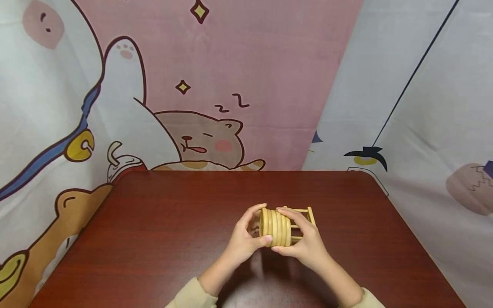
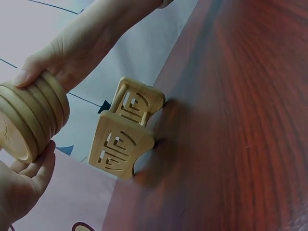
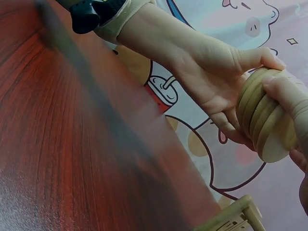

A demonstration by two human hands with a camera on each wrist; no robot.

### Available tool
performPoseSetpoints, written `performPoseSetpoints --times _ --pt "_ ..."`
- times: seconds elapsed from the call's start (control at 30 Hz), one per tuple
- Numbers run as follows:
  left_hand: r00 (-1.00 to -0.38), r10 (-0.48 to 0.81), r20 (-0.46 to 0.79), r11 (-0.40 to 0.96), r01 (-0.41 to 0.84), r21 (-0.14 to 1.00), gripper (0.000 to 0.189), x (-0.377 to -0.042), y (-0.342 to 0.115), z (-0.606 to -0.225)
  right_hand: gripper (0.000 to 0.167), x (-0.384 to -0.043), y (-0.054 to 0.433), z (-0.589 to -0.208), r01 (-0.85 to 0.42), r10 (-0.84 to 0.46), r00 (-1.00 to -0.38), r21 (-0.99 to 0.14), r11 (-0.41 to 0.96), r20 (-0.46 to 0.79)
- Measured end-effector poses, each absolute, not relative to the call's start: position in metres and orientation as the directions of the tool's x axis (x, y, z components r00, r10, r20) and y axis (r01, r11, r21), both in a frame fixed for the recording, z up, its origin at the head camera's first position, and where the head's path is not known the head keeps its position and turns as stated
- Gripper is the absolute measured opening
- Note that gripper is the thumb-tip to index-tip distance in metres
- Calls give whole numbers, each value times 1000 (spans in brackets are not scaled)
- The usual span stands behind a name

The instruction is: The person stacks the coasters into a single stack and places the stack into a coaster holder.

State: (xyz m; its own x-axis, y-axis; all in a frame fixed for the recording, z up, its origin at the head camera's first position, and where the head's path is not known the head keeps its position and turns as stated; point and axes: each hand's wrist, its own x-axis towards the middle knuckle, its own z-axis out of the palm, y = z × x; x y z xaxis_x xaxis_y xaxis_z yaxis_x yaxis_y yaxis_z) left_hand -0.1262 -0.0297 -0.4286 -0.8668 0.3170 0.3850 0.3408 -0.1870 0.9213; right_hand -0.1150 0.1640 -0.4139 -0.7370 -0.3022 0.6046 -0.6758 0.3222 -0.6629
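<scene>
Between my two hands I hold a stack of round wooden coasters (image 1: pixel 275 227), tipped on edge above the table. On its left side my left hand (image 1: pixel 242 240) grips the stack with curled fingers and thumb. My right hand (image 1: pixel 309 243) pinches the right side between thumb and fingers. In the left wrist view the outer coaster (image 2: pixel 12 137) shows a shallow recessed face. Behind the stack stands a wooden coaster holder (image 2: pixel 115 144) with cut-out end panels and rods, apart from the coasters. The head view shows it partly hidden by my right hand and the stack.
The dark red-brown wooden table (image 1: pixel 165 231) spreads around both hands. Behind it and along both sides hangs a cloth printed with cartoon animals (image 1: pixel 246 55). A black device (image 3: pixel 94 14) is strapped at my left wrist.
</scene>
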Motion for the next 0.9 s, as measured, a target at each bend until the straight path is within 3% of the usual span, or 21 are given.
performPoseSetpoints --times 0.2,0.9 --pt "-858 329 394 -152 364 919 65 -127 -30 -428 80 -104 160 -389 -668 -312 -744 -667 329 591" --pt "-815 347 464 -249 397 883 54 -131 -20 -420 77 -108 167 -382 -680 -318 -732 -676 285 602"
